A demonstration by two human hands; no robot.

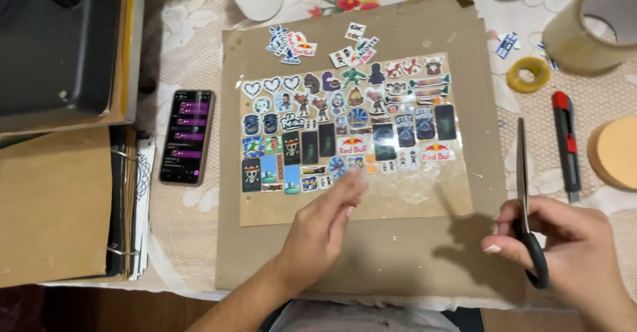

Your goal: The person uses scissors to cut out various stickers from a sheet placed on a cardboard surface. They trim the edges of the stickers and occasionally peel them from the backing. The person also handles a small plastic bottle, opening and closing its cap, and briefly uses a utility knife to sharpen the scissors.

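Observation:
A brown cardboard sheet (pixel 398 252) lies in front of me with a clear plastic film (pixel 411 196) taped over many small colourful stickers (pixel 318 139). My left hand (pixel 325 226) reaches over the lower edge of the film, its fingers together and blurred, the fingertips near the bottom row of stickers. It holds nothing. My right hand (pixel 570 246) rests at the right edge of the cardboard and grips black-handled scissors (pixel 524 186), whose blades point away from me and look closed. A few loose stickers (pixel 295 43) lie above the film.
A smartphone (pixel 188 136) with a lit screen lies left of the cardboard. A red utility knife (pixel 566 143), a yellow tape ring (pixel 528 74), a large brown tape roll (pixel 594 27) and an orange disc (pixel 617 153) lie to the right. Notebooks (pixel 53 206) are stacked at the left.

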